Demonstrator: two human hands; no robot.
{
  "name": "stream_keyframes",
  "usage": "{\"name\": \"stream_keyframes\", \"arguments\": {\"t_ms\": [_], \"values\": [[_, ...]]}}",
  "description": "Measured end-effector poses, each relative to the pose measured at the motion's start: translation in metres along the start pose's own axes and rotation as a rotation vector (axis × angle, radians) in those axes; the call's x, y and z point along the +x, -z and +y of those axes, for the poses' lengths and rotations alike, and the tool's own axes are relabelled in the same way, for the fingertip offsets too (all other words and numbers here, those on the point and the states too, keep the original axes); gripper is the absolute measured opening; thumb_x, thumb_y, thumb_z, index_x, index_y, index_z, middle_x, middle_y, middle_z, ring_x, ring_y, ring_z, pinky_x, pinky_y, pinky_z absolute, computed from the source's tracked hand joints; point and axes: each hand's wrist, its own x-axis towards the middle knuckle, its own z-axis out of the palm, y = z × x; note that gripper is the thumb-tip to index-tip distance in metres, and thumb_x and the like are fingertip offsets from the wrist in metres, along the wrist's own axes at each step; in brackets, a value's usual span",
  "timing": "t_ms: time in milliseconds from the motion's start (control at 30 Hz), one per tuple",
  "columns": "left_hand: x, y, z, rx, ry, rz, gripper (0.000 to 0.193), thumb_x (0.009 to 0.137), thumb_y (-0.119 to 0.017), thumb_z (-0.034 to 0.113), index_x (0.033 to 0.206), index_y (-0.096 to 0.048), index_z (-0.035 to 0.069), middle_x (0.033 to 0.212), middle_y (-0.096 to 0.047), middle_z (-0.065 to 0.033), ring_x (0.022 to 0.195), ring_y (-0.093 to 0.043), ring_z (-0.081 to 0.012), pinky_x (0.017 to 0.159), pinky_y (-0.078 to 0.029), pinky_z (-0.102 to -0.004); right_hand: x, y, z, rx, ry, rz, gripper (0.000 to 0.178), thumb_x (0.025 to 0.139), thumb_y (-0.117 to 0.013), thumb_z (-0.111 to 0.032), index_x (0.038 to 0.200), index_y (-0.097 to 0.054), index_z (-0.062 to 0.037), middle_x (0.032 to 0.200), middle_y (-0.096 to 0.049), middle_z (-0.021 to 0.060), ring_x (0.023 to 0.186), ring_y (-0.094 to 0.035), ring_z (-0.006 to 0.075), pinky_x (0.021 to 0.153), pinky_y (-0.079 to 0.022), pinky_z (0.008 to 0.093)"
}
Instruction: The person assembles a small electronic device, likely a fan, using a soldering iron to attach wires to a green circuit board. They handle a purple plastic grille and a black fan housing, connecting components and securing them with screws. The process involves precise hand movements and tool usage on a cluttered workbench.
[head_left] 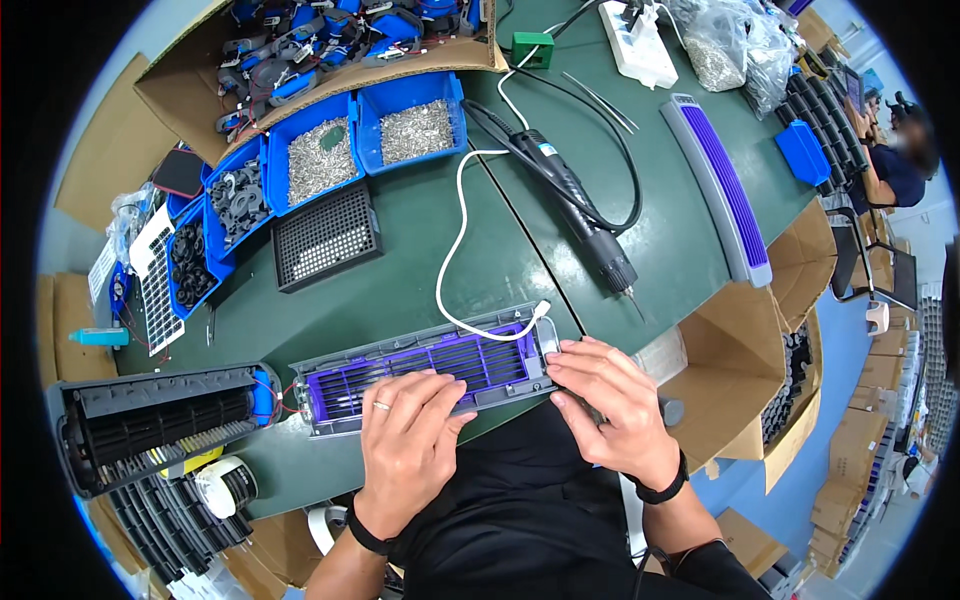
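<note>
A long grey panel with a purple slatted grille point(490, 366) lies on the bench in front of me. My left hand point(408, 440) is bent over its near edge, fingertips on the slats and thumb at the edge. Around the panel's right end are the fingers and thumb of my right hand point(618, 408); whatever is under those fingertips is hidden. A white cable point(460, 235) runs down onto the panel, its plug point(541, 310) resting near the right end. Thin wires lead from the panel's left end to a dark open housing point(160, 388).
Blue bins of screws point(322, 195) and black parts point(240, 203) stand far left, below a carton of blue parts point(300, 75). An electric screwdriver point(580, 210) lies beyond the panel. Another purple-grilled panel point(718, 185) is farther right, near open cartons point(725, 345). A person sits far right.
</note>
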Motion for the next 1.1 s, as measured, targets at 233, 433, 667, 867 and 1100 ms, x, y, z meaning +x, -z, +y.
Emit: {"name": "stream_keyframes", "arguments": {"t_ms": [233,433,667,867,1100], "values": [[-0.009,-0.007,0.000,0.010,-0.007,0.044,0.037,0.076,-0.092,0.014,0.109,-0.079,0.006,0.115,-0.073,-0.0075,0.110,-0.068,-0.0308,0.099,-0.050,-0.0477,0.022,0.015,0.009,-0.111,0.062,0.146,0.027,0.078,-0.083,0.002,0.104,-0.078,0.0012,0.117,-0.076,0.0156,0.115,-0.071,0.0385,0.100,-0.057,0.0462],[-0.016,-0.014,0.000,0.009,-0.020,0.088,0.036,0.074,-0.093,0.013,0.106,-0.081,0.006,0.113,-0.073,-0.0063,0.110,-0.067,-0.0293,0.098,-0.049,-0.0460,0.056,0.024,0.031,-0.273,-0.029,0.171,0.033,0.081,-0.080,0.001,0.112,-0.075,0.0043,0.122,-0.073,0.0163,0.110,-0.067,0.0375,0.096,-0.056,0.0436],[-0.022,-0.020,-0.004,0.004,-0.032,0.129,0.036,0.072,-0.094,0.013,0.105,-0.082,0.006,0.111,-0.075,-0.0051,0.110,-0.066,-0.0280,0.097,-0.048,-0.0445,0.106,0.029,0.036,-0.433,-0.143,-0.168,0.063,0.086,-0.079,-0.011,0.139,-0.056,0.0142,0.132,-0.065,0.0283,0.118,-0.064,0.0437,0.102,-0.052,0.0466],[-0.016,-0.020,-0.001,-0.011,-0.028,0.125,0.035,0.073,-0.094,0.014,0.105,-0.082,0.006,0.111,-0.075,-0.0056,0.110,-0.066,-0.0285,0.098,-0.049,-0.0453,0.139,0.025,0.076,-0.458,-0.142,-0.185,0.064,0.086,-0.077,-0.015,0.136,-0.053,0.0168,0.097,-0.072,0.0307,0.087,-0.073,0.0442,0.083,-0.058,0.0501],[0.001,-0.009,0.002,-0.006,0.037,0.091,0.035,0.077,-0.092,0.020,0.105,-0.079,0.005,0.110,-0.074,-0.0071,0.110,-0.067,-0.0298,0.098,-0.048,-0.0449,0.124,0.028,0.023,0.532,-0.321,0.241,0.057,0.095,-0.074,-0.010,0.145,-0.050,0.0025,0.097,-0.067,0.0075,0.070,-0.064,0.0145,0.063,-0.055,0.0288]]}}
